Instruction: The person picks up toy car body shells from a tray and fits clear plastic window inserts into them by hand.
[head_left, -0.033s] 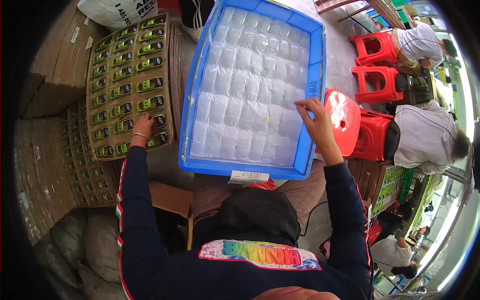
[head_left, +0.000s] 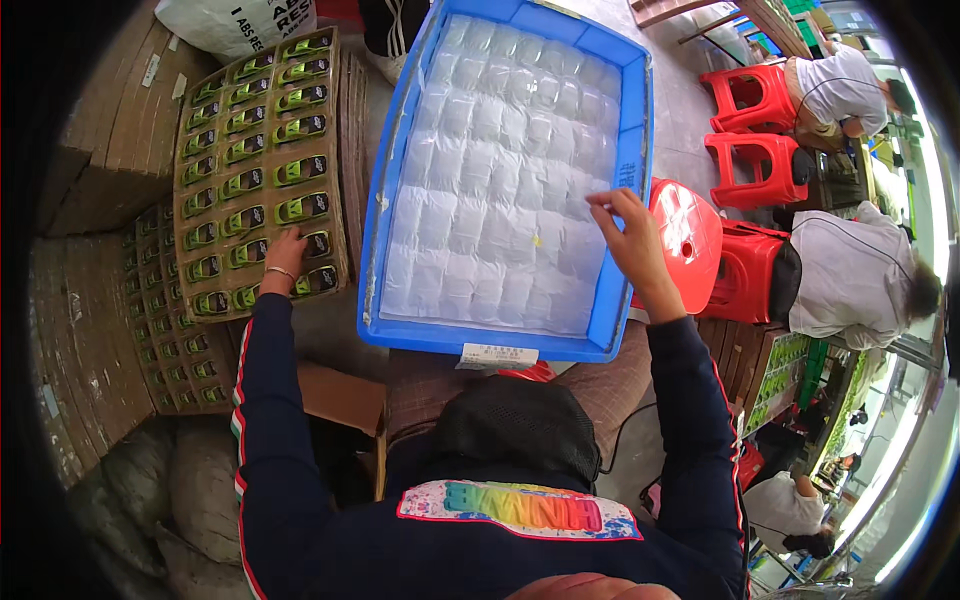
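Observation:
On the left stands a brown board with rows of green and black toy cars. My left hand is at its lower right part, fingers bent and closed at the end of one toy car. In front of me lies a blue plastic crate, filled with rows of items under white, translucent wrapping. My right hand hovers over the crate's right side, thumb and forefinger pinched together. Whatever is between those fingertips, if anything, is too small to make out.
Brown boards are stacked at the far left, with sacks below them. An open cardboard box is beside my left arm. Red stools stand right of the crate. Several people in white tops sit at a bench farther right.
My right hand has shifted very slightly up and to the left over the crate. The left hand stays at the same toy car.

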